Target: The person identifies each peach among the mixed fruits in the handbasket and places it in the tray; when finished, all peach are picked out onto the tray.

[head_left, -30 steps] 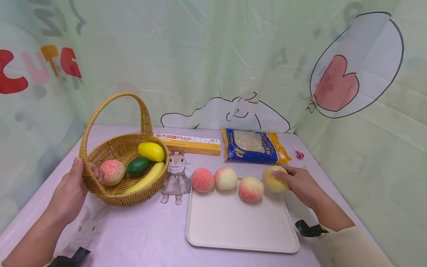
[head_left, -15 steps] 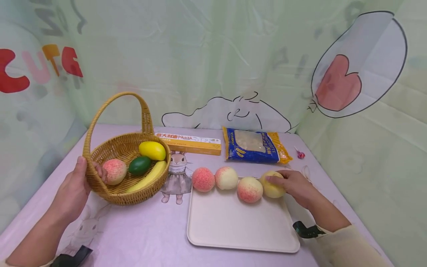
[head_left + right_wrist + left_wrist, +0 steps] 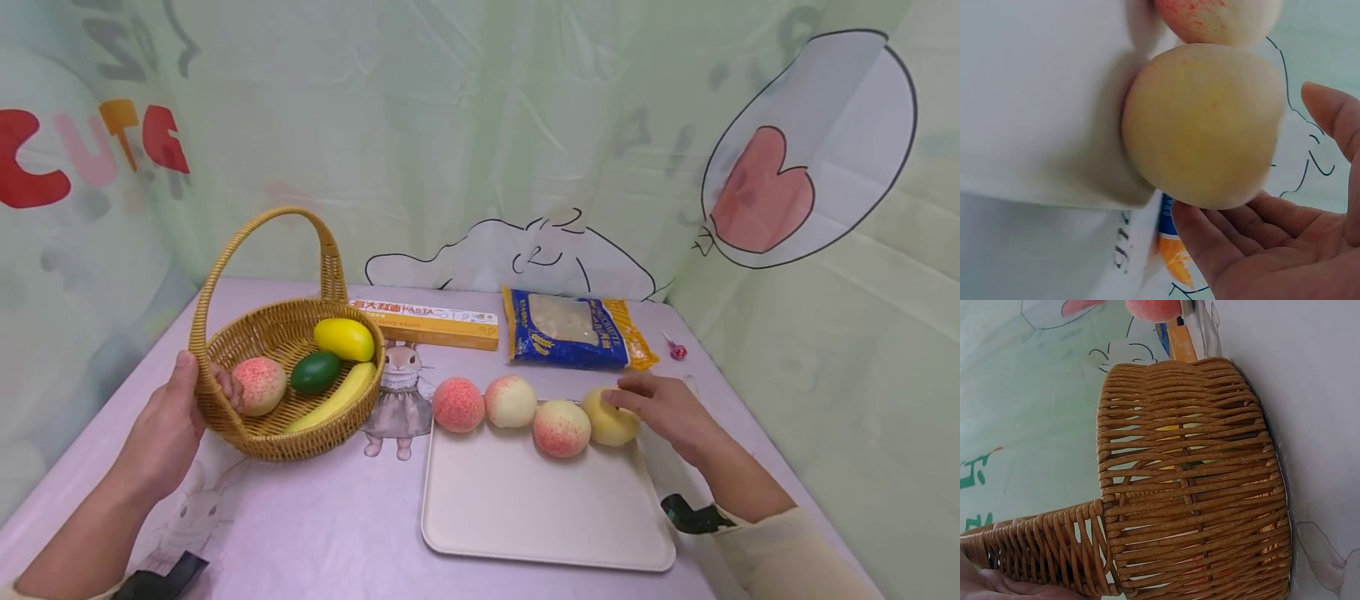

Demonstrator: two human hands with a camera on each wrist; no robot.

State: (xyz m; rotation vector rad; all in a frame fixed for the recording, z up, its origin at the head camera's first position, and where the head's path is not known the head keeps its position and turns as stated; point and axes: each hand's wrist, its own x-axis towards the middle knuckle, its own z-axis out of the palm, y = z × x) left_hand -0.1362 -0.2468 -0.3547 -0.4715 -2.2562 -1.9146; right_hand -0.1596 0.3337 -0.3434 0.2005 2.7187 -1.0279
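Note:
My left hand (image 3: 165, 421) grips a wicker basket (image 3: 288, 447) at the foot of its handle, thumb outside and fingertips inside. The basket holds a pink-speckled peach (image 3: 259, 387), a dark green oval fruit (image 3: 316, 372), a yellow mango-like fruit (image 3: 344, 339) and a banana (image 3: 337, 402). On the far right corner of a cream tray (image 3: 543, 517) sits a yellow peach (image 3: 1204, 125). My right hand (image 3: 671, 417) is beside it: in the right wrist view the thumb stands off the peach and the fingertips lie right at its side.
Along the tray's far edge sit a red peach (image 3: 458, 405), a pale peach (image 3: 510, 402) and a pink-and-cream peach (image 3: 562, 428). Behind are a pasta box (image 3: 431, 329), a blue pasta bag (image 3: 570, 333) and a lollipop (image 3: 677, 350). Printed curtains surround the table.
The yellow peach has moved left and down onto the tray corner beside the other peaches. My right hand's thumb has lifted off it. My left hand stays on the basket.

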